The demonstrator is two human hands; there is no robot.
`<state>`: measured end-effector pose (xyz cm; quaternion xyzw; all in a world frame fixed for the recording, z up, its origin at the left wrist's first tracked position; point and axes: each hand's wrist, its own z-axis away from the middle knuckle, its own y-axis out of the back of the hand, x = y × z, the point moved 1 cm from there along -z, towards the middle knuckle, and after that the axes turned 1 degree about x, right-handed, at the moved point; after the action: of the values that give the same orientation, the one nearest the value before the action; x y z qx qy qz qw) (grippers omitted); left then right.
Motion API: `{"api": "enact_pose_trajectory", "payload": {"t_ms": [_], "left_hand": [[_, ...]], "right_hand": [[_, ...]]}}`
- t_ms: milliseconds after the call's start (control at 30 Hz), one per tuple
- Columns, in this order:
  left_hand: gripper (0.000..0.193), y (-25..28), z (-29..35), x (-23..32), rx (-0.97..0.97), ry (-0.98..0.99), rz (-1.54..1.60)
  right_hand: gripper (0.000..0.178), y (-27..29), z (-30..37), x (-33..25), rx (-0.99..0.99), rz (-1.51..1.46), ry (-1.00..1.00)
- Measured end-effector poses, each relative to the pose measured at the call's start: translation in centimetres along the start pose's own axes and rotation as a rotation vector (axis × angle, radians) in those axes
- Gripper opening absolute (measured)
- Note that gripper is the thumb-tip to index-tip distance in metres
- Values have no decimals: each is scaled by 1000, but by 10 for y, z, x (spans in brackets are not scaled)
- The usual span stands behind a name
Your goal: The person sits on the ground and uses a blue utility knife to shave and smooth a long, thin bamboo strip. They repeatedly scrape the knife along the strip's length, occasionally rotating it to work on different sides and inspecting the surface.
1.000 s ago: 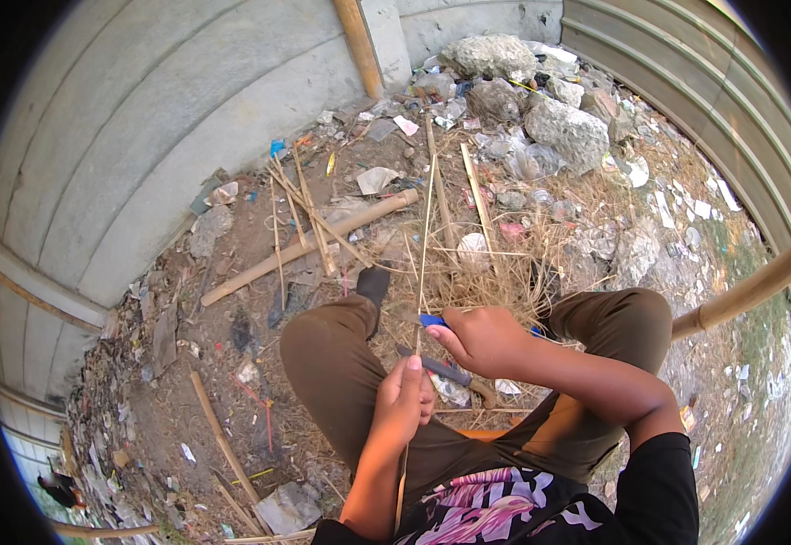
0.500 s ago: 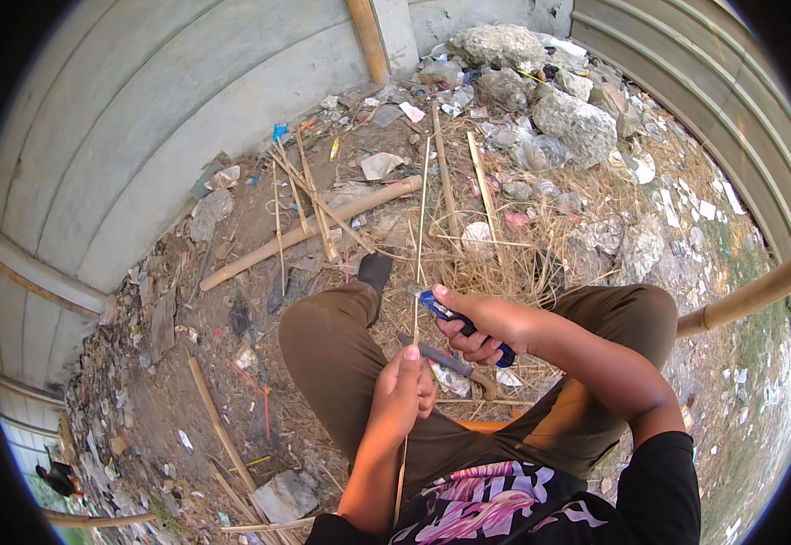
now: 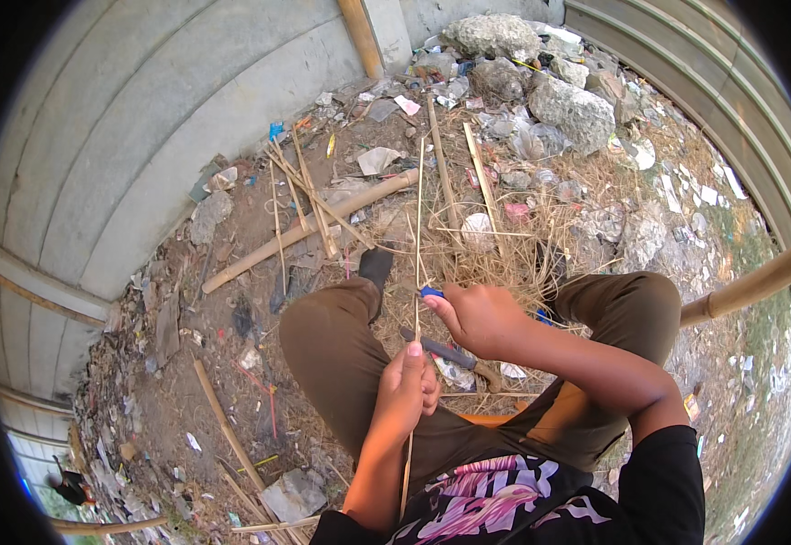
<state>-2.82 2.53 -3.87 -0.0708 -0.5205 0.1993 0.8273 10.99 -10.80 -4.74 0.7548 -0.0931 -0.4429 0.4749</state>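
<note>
A long thin bamboo strip [image 3: 420,200] runs upright between my knees, from my lap out past my left foot. My left hand [image 3: 402,391] is closed round its lower part, thumb pressed along it. Just beyond, my right hand [image 3: 482,320] grips a blue utility knife [image 3: 431,292]; its front end is against the strip, and the fingers hide most of its body. The blade edge is too small to make out. Below my right hand, a large knife with a dark blade [image 3: 442,351] and a wooden handle [image 3: 488,376] lies between my legs.
A thick bamboo pole [image 3: 313,230] lies ahead with several split bamboo pieces [image 3: 319,195] across it. More slats [image 3: 482,173] and shavings [image 3: 504,272] cover the littered ground. Rocks [image 3: 572,109] sit far right. A concrete wall [image 3: 195,100] rises left. A person [image 3: 70,486] shows at the far left edge.
My right hand has turned over, knuckles now upward, and the utility knife's body is mostly covered by it. My left hand keeps its hold on the bamboo strip. The view has shifted slightly.
</note>
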Motion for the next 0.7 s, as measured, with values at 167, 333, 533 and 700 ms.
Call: {"api": "enact_pose_trajectory", "payload": {"t_ms": [167, 333, 533, 700], "left_hand": [[41, 1, -2, 4, 6, 22, 5], [39, -1, 1, 7, 13, -1, -27], [40, -2, -5, 7, 7, -16, -50], [41, -1, 0, 9, -10, 13, -10]], "right_hand": [[72, 14, -15, 11, -446, -669, -297], [54, 14, 10, -10, 100, 251, 333], [50, 20, -5, -1, 190, 404, 195], [55, 3, 0, 5, 89, 49, 96]]}}
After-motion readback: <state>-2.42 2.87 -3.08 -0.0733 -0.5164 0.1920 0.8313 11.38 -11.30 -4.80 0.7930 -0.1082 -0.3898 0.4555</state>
